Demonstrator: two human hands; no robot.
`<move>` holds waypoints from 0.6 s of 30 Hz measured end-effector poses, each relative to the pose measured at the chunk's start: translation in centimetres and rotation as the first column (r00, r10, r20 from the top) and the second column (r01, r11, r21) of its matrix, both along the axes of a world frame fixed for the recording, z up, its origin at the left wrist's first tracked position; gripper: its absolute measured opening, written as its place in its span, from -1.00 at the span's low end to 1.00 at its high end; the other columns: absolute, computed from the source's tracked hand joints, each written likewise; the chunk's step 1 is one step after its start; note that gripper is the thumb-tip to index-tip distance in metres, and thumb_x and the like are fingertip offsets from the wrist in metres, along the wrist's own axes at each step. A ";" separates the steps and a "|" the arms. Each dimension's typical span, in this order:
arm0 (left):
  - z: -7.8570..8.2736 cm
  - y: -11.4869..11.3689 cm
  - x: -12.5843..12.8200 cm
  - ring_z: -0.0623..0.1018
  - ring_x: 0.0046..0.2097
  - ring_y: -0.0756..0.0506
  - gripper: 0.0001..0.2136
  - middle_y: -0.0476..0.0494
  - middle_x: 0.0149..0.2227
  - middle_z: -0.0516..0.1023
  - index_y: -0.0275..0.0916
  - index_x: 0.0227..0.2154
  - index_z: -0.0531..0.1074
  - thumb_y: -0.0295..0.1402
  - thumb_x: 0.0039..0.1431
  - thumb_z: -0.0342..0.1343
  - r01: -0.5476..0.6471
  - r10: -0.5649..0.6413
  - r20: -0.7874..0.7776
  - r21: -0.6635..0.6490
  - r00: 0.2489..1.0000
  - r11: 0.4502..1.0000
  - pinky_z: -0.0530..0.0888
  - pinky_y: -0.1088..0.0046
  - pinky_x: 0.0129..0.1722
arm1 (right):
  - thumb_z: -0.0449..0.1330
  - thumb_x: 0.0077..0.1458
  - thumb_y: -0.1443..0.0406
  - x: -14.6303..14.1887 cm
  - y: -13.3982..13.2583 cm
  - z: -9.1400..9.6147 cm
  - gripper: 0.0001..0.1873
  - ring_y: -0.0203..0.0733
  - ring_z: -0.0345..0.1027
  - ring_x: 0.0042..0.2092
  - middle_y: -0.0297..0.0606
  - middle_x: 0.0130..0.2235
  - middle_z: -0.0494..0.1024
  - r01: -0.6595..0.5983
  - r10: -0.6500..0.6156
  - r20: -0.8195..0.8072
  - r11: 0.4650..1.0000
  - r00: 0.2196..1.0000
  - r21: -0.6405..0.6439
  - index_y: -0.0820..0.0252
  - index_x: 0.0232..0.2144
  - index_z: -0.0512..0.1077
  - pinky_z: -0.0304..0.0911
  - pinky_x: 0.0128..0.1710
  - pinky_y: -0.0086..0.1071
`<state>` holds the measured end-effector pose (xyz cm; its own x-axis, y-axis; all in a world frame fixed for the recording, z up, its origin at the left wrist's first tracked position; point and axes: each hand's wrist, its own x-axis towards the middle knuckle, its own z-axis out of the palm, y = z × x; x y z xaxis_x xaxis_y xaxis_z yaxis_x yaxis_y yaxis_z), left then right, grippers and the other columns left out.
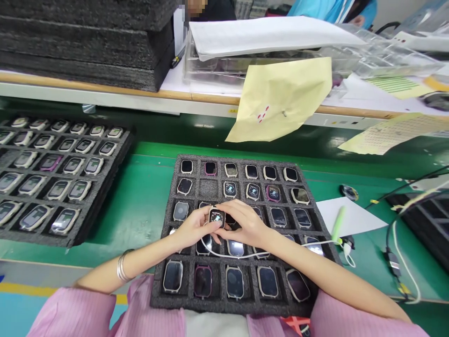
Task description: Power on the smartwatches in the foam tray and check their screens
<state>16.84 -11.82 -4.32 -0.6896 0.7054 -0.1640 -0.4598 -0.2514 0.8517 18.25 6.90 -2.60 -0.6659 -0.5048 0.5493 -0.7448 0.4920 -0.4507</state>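
Between my two hands, above the middle of a black foam tray (187, 303), is a small smartwatch (216, 216) with its screen lit. My left hand (196, 226) grips its left side, the thumb lying across the lower screen. The fingers of my right hand (244, 222) close on its right and top edges. A white cable (238, 256) runs from under my hands to the right, across the tray. Around my hands, watch cases sit face up in the compartments, a few with lit dials, such as this watch (229, 189). Some compartments are hidden behind my hands.
A second foam tray of watches (74, 238) lies at the left. On the right are white paper (365, 217), a green pen-like object (338, 223) and black cables (389, 234). A shelf above holds stacked foam (77, 42) and plastic trays; a yellow sheet (280, 100) hangs down. Another person's blue sleeve (315, 8) shows behind.
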 end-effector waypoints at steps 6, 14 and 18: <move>0.2 0.0 0.1 0.57 -0.49 0.00 -0.65 -0.11 -0.35 0.55 -0.33 -0.20 0.37 -0.19 0.07 0.26 0.008 -0.008 -0.023 -0.022 1.000 1.000 0.57 0.50 -0.48 | 0.27 0.12 0.25 0.0 0.2 0.3 -0.56 -0.04 0.46 -0.21 -0.06 -0.22 0.56 0.002 -0.002 -0.022 1.000 1.000 0.021 0.28 0.02 0.33 0.43 -0.21 -0.14; 0.1 0.2 0.0 0.61 -0.44 -0.09 -0.62 -0.14 -0.39 0.56 -0.32 -0.17 0.32 -0.16 0.09 0.23 0.020 -0.020 -0.026 -0.015 0.999 1.000 0.56 0.47 -0.53 | 0.27 0.13 0.22 -0.1 0.2 0.3 -0.57 -0.04 0.44 -0.23 -0.06 -0.21 0.55 0.004 -0.006 0.037 0.999 0.999 0.049 0.29 0.00 0.33 0.42 -0.22 -0.13; 0.2 0.1 0.0 0.59 -0.47 -0.08 -0.62 -0.14 -0.41 0.56 -0.32 -0.18 0.30 -0.14 0.10 0.22 0.019 -0.021 -0.033 -0.048 0.999 0.999 0.54 0.49 -0.55 | 0.26 0.15 0.20 -0.3 0.4 0.6 -0.59 -0.03 0.45 -0.21 -0.06 -0.20 0.55 -0.017 0.012 0.059 0.997 0.998 0.076 0.30 -0.01 0.34 0.40 -0.19 -0.13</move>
